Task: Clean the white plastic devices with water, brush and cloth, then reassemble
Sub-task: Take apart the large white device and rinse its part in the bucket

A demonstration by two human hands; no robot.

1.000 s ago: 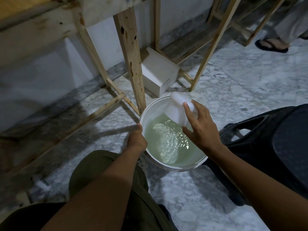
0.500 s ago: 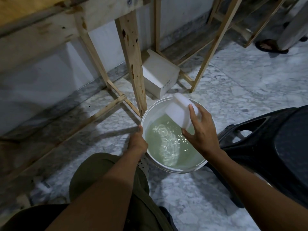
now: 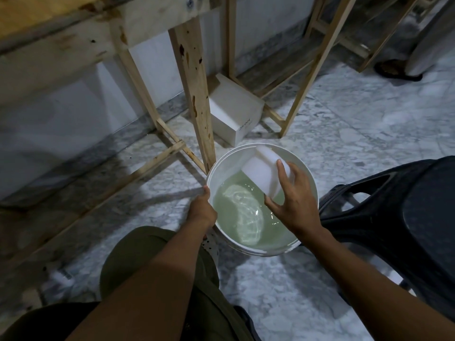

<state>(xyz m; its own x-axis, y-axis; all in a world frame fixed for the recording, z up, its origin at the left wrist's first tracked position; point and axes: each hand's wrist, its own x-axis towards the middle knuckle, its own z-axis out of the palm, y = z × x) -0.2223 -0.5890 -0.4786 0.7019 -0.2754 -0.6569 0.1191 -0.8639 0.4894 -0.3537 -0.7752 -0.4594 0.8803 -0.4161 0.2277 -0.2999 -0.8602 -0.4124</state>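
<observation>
head view: the left hand (image 3: 200, 210) gripped the bucket (image 3: 229, 168) by its rim, likely steadying it, while the right hand (image 3: 293, 205) clasped the white device (image 3: 261, 171) tilted over the water (image 3: 236, 217), probably for rinsing.

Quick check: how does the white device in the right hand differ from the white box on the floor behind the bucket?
The white device is held tilted by the right hand over the water in the bucket; the white box rests on the floor beside a wooden leg. The device has rounded edges; the box has sharp corners and small print on one side. Both are plain white.
</observation>
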